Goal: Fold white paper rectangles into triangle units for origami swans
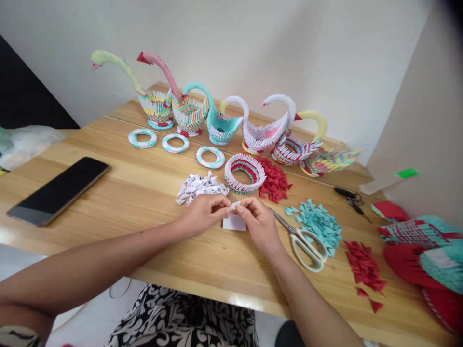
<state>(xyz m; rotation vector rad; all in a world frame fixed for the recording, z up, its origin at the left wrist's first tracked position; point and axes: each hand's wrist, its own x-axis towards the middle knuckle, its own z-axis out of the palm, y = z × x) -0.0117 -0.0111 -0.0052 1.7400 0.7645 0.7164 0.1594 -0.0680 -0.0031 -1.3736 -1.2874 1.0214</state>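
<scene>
My left hand [204,212] and my right hand [258,221] meet over the wooden table [144,188], both pinching a small white folded paper piece [235,206] between their fingertips. Under them lies a small white paper slip [234,223]. Just beyond the hands sits a pile of white folded triangles [200,187]. A round white and red paper ring base [245,172] stands behind that, next to a heap of red folded triangles [275,180].
Several paper swans [188,108] line the table's back, with three flat rings [175,143] before them. White-handled scissors [304,238] lie right of my hand, beside teal triangles [318,224] and red ones [363,265]. A phone [60,190] lies left. Dark small scissors [352,198] lie far right.
</scene>
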